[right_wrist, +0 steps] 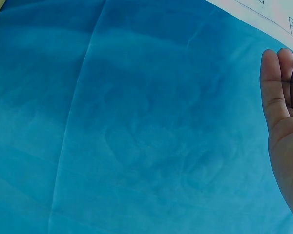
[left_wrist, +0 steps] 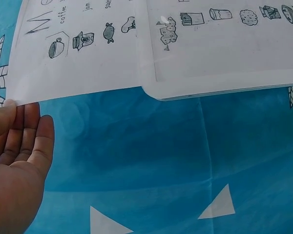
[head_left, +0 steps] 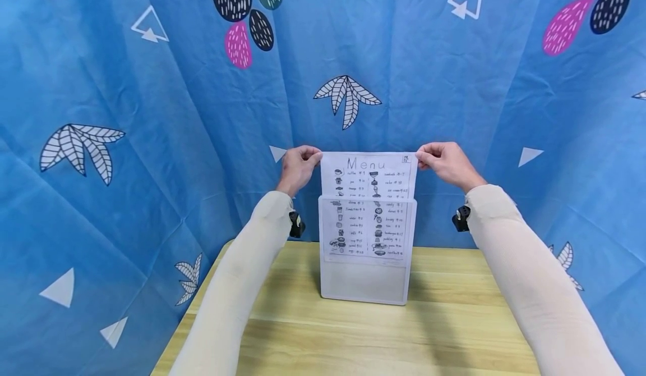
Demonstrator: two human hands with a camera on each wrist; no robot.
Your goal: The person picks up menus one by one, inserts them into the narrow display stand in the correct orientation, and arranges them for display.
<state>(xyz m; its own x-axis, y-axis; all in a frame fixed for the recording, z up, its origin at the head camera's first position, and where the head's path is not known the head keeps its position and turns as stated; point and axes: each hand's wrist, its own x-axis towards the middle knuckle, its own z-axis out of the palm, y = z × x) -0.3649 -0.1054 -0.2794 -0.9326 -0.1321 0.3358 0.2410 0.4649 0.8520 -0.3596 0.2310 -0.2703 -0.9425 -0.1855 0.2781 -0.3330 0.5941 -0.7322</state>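
A white paper menu (head_left: 363,175) with drawings and handwriting stands upright, its lower part inside a clear sleeve with a pale rim (head_left: 363,280). The top of the sheet sticks out above the sleeve's open edge, and a see-through strip below the sheet shows no paper. My left hand (head_left: 299,168) pinches the sheet's top left corner between thumb and fingers. At the top right corner, my right hand (head_left: 446,163) pinches the paper the same way. In the left wrist view the menu's side edge (left_wrist: 83,73) runs into the rounded sleeve corner (left_wrist: 158,92).
The sleeve's bottom edge is at a light wood table (head_left: 303,336). Close behind the table hangs a blue patterned curtain (head_left: 353,45), which also runs along both sides. Dark wrist cameras (head_left: 296,224) are strapped over both pale sleeves.
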